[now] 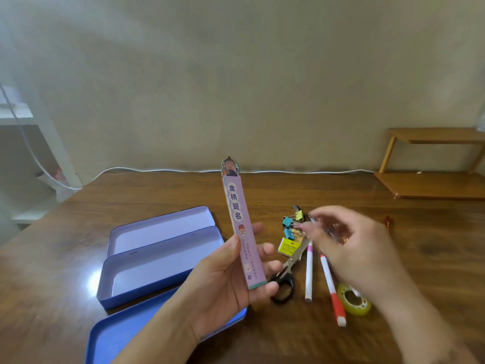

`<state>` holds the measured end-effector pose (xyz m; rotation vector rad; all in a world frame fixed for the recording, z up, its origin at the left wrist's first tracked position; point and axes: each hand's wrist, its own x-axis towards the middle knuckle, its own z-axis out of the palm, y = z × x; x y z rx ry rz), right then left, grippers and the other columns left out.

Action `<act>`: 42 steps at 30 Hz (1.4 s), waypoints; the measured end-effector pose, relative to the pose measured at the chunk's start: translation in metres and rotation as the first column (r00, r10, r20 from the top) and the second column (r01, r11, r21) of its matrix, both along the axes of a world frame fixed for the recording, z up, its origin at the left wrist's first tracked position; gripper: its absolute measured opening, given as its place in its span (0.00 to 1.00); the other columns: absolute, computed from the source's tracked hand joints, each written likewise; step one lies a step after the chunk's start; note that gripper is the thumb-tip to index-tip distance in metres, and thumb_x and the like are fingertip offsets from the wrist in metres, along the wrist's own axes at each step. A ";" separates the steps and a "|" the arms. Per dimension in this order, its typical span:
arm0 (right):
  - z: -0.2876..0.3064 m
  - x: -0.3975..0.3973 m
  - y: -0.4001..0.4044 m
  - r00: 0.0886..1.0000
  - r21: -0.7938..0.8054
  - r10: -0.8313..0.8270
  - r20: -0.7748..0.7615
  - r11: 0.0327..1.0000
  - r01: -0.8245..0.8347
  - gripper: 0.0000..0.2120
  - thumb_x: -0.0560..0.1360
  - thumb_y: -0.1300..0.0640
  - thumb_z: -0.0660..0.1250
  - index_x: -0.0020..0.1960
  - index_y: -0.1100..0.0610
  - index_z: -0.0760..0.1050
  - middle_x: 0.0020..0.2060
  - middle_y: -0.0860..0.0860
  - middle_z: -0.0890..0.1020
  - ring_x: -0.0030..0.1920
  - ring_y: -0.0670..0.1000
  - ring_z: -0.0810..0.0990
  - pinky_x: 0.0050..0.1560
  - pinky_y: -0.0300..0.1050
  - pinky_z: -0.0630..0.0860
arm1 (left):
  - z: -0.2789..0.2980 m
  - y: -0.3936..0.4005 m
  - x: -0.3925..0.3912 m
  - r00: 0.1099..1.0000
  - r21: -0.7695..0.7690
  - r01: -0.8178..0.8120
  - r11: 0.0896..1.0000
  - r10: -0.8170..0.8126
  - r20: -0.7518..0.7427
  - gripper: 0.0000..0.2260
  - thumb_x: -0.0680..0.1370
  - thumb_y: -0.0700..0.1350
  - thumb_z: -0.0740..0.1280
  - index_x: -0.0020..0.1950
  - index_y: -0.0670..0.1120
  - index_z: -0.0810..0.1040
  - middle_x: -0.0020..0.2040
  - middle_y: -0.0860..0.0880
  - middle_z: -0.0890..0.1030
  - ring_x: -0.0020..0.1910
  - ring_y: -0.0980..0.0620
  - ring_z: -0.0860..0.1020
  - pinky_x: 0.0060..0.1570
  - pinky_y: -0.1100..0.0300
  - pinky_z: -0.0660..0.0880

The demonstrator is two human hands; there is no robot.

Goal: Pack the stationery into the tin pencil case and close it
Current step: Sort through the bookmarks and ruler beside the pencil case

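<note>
We take this for a home room — a study corner. Dark wooden desk (131,211) against a plain beige wall (236,88), white cable (183,169) along its back edge. Small wooden riser shelf (433,164) at right, white shelving (21,119) left — all domestic.

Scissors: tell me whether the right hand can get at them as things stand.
Probably yes. The right hand hovers empty just above the scissors, whose blades lie bare between eraser and pink pen. The black handles sit partly behind the left hand, which holds the bookmarks, so approaching the blade end looks easier.
</note>
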<state>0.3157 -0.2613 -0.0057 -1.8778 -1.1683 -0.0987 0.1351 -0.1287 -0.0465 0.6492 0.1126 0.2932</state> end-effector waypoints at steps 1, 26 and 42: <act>0.001 0.017 -0.002 0.987 -0.040 -0.162 0.011 0.986 0.162 0.19 0.70 0.33 0.64 0.50 0.44 0.81 0.38 0.37 0.80 0.38 0.39 0.78 0.32 0.36 0.71 | 0.000 0.000 0.000 1.000 -0.001 0.003 1.000 -0.003 -0.004 0.20 0.78 0.48 0.66 0.70 0.46 0.73 0.56 0.38 0.78 0.54 0.37 0.79 0.45 0.43 0.81; -0.007 -0.021 0.016 0.666 0.274 0.412 -0.621 0.911 -0.308 0.11 0.66 0.48 0.74 0.40 0.56 0.83 0.31 0.54 0.83 0.29 0.50 0.79 0.32 0.39 0.77 | 0.003 -0.010 -0.001 0.973 0.082 0.212 0.974 -0.203 -0.114 0.20 0.84 0.52 0.57 0.74 0.45 0.69 0.68 0.35 0.72 0.67 0.36 0.72 0.63 0.41 0.72; -0.016 -0.015 0.017 0.919 0.222 0.209 -0.335 0.965 -0.139 0.23 0.67 0.35 0.68 0.61 0.31 0.67 0.45 0.41 0.82 0.42 0.43 0.83 0.33 0.37 0.78 | 0.009 -0.012 -0.007 0.930 0.165 0.338 0.926 -0.302 -0.209 0.21 0.82 0.52 0.59 0.70 0.41 0.72 0.46 0.43 0.74 0.39 0.50 0.72 0.34 0.62 0.69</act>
